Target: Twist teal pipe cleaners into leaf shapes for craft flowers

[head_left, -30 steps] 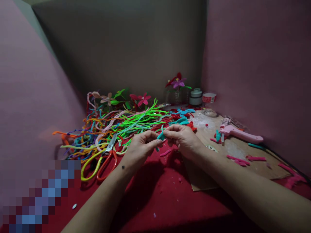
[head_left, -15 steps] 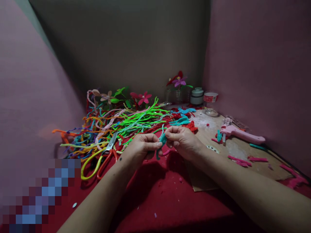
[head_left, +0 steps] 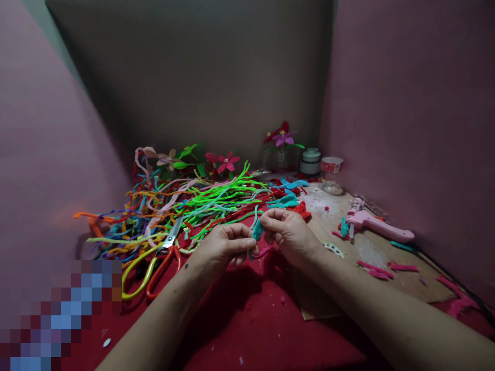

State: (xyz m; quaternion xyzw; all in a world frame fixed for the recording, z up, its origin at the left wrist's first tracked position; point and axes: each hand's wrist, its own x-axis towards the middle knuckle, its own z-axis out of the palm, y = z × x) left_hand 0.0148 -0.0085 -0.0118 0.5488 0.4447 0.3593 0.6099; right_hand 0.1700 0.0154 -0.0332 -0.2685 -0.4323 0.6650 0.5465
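Observation:
Between my two hands is a small teal pipe cleaner piece (head_left: 257,232), bent into a petal-like shape. My left hand (head_left: 232,245) pinches its lower left side between thumb and fingers. On its upper right side, the fingertips of my right hand (head_left: 281,226) are closed on it. Part of the piece is hidden behind the fingers. Just beyond my hands lies a pile of green pipe cleaners (head_left: 216,196). Scissors (head_left: 166,252) with one yellow and one red handle loop lie left of my left hand.
A pink glue gun (head_left: 377,225) rests on a board (head_left: 406,278) at the right, among pink pipe cleaner scraps (head_left: 375,269). Pipe cleaner flowers (head_left: 227,162), a lidded grey-green jar (head_left: 310,161) and a plastic cup (head_left: 331,165) stand along the back. Red cloth (head_left: 263,330) covers the near table.
The view has shifted slightly, so the table sits lower and further left. Both hands keep their hold on the teal piece, which now shows more of its flat shape.

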